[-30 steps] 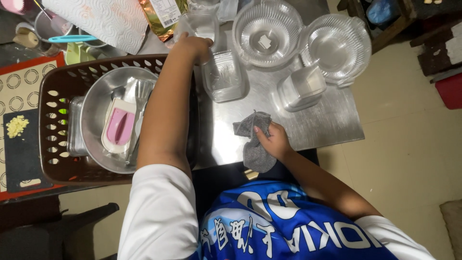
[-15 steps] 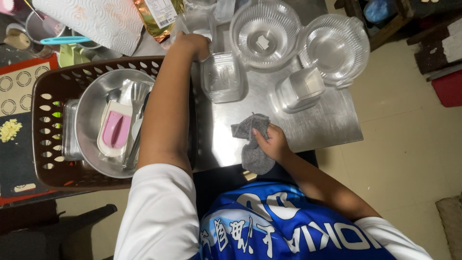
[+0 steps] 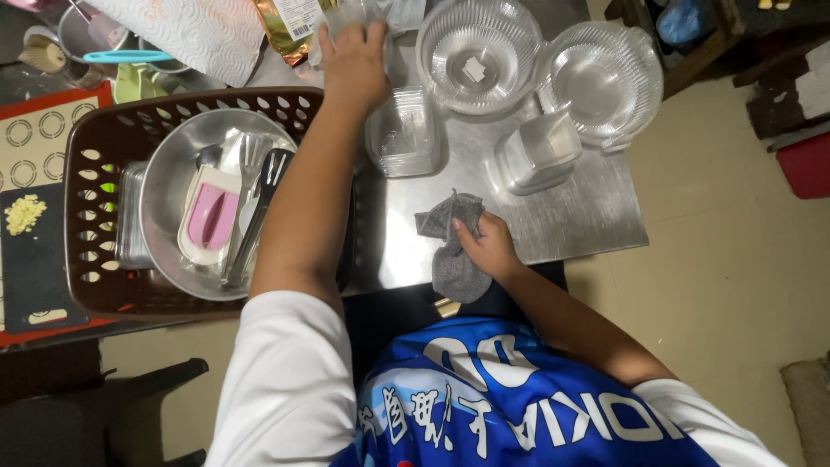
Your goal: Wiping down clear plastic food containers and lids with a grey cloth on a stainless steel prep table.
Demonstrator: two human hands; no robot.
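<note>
My left hand point(image 3: 353, 62) reaches far across the metal table point(image 3: 571, 207) and closes on a clear glass item point(image 3: 346, 15) at the back edge, partly hidden by my fingers. My right hand point(image 3: 486, 246) holds a grey cloth point(image 3: 450, 246) at the table's near edge. A clear square container point(image 3: 405, 134) lies just right of my left forearm. Another clear square container point(image 3: 538, 154) lies upside down toward the right. Two clear ribbed bowls point(image 3: 477, 54) point(image 3: 598, 79) stand at the back.
A brown plastic basket point(image 3: 104, 156) on the left holds a metal bowl point(image 3: 169, 186) with a pink and white utensil point(image 3: 210, 216) and tongs point(image 3: 258, 207). Paper towel point(image 3: 186, 30) and a snack bag point(image 3: 292, 24) lie behind it. A chopping board point(image 3: 30, 251) sits far left.
My left hand has stayed at the back of the table on the clear glass item. My right hand with the grey cloth has barely shifted. The view has drifted slightly.
</note>
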